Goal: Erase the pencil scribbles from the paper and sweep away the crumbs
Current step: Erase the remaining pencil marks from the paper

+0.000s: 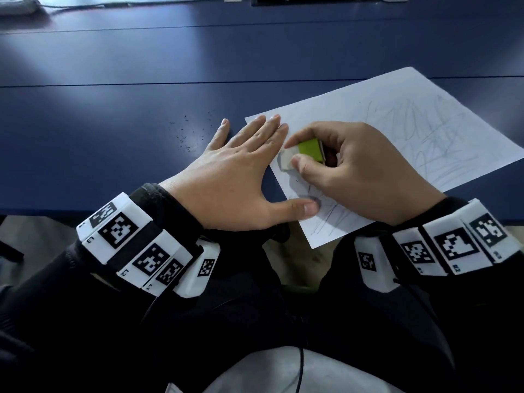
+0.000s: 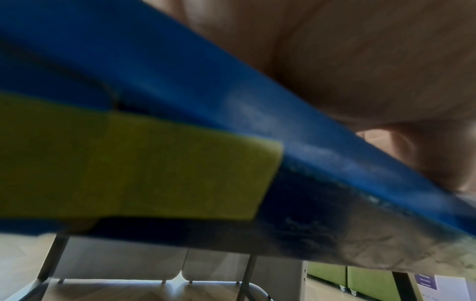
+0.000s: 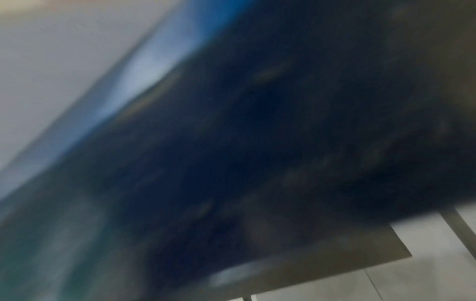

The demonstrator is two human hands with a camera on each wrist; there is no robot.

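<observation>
Right hand (image 1: 351,168) grip pinching white block eraser in green sleeve (image 1: 302,154), tip down on white paper sheet (image 1: 397,114) near table (image 1: 113,109) front edge. Left hand (image 1: 235,177) flat, fingers spread, pinning sheet's left edge. Faint pencil scribbles (image 1: 431,131) remain. Dark eraser crumbs (image 1: 190,131) on table, left of sheet. Risk: hard stroke creases or tears paper if pin slips.

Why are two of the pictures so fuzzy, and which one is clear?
Head view: sharp, showing the right hand pinching the eraser on the paper, with pale glare on the table. Left wrist view: too close, so the table edge is soft. Right wrist view: smeared and dark, probably motion blur.
</observation>
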